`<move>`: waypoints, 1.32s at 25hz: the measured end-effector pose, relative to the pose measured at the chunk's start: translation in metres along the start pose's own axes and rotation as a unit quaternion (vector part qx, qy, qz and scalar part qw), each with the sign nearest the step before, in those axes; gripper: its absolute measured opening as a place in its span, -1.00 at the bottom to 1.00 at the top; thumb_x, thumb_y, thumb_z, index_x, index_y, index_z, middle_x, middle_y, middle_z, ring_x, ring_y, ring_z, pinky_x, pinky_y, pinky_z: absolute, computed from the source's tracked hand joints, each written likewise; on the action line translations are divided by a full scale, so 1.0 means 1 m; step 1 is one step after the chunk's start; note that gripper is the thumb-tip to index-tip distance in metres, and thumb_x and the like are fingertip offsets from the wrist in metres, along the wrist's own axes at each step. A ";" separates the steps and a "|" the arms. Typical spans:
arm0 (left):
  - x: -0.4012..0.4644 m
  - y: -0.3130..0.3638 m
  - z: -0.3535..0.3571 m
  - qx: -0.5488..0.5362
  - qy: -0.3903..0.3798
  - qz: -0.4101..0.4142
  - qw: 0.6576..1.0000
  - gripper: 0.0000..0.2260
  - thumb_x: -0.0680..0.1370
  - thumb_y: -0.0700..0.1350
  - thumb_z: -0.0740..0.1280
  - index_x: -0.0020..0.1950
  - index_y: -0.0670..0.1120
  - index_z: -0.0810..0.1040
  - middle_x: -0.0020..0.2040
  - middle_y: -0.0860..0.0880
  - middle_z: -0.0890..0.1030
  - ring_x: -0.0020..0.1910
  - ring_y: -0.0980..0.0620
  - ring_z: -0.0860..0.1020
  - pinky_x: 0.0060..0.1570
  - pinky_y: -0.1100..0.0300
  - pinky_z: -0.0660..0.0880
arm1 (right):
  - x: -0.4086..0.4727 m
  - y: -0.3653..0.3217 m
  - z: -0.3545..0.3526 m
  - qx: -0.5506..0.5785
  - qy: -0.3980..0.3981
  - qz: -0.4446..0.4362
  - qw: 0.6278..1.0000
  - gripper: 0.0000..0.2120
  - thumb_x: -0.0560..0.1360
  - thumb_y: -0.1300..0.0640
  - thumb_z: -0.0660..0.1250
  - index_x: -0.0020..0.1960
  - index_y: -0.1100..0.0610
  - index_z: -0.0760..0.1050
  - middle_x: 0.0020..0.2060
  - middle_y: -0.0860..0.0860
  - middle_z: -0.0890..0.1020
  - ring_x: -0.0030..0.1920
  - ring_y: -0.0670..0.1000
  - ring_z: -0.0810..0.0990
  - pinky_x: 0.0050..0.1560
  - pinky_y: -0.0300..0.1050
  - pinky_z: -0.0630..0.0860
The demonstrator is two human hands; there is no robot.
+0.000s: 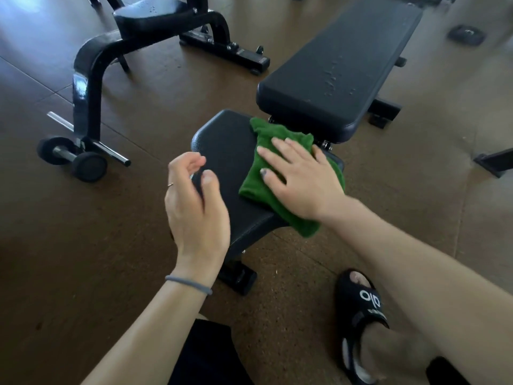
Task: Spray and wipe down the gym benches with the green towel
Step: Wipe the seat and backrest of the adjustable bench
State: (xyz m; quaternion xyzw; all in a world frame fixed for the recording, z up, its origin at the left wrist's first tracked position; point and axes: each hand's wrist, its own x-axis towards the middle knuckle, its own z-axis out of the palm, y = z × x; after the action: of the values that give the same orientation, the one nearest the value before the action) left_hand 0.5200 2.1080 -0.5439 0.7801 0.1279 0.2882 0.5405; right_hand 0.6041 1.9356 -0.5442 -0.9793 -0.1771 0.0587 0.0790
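A black gym bench stands before me, with a small seat pad [224, 145] near me and a long back pad [341, 59] beyond it. Spray droplets bead on the back pad. The green towel [255, 184] lies crumpled on the right side of the seat pad. My right hand [299, 179] rests flat on the towel with fingers spread, pressing it against the pad. My left hand [194, 201] hovers above the seat pad's left edge, fingers loosely curled and holding nothing. No spray bottle is in view.
A second black bench [150, 15] with a curved frame and transport wheels [88, 165] stands at the back left. My sandalled right foot [361, 309] is on the brown floor near the bench's foot [238, 276]. Another machine base [497, 162] juts in at right.
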 end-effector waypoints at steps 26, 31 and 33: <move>0.014 0.104 0.294 0.274 -0.077 0.020 0.958 -0.69 0.64 -0.09 0.29 0.37 -0.09 0.41 0.29 -0.06 0.51 0.30 -0.03 0.48 0.29 0.12 0.38 | 0.005 0.280 0.004 0.902 -0.221 0.232 0.291 -0.64 0.65 -0.07 0.15 0.04 0.18 0.57 -0.13 0.16 0.67 -0.20 0.14 0.67 -0.16 -0.01 0.64; 0.042 0.129 0.307 0.274 -0.034 0.009 0.961 -0.72 0.69 -0.09 0.23 0.39 -0.10 0.42 0.32 -0.09 0.51 0.35 -0.03 0.46 0.29 0.17 0.32 | 0.076 0.352 -0.071 0.899 -0.107 0.175 0.387 -0.29 0.50 0.05 0.48 0.55 0.23 0.33 0.50 0.22 0.42 0.45 0.28 0.46 0.10 0.20 0.65; 0.055 0.136 0.300 0.260 0.000 0.019 0.965 -0.73 0.70 -0.08 0.19 0.39 -0.10 0.43 0.30 -0.05 0.50 0.33 -0.01 0.46 0.30 0.17 0.33 | 0.120 0.335 -0.103 0.771 -0.033 0.055 0.633 -0.46 0.65 0.14 0.25 0.56 0.33 0.25 0.47 0.18 0.43 0.45 0.16 0.45 0.35 0.00 0.49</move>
State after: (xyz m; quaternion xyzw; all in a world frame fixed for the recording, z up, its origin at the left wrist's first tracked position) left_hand 0.7253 1.8536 -0.4766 0.8962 0.1838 0.2549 0.3133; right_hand 0.8437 1.6548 -0.5129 -0.5667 -0.0156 0.2109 0.7963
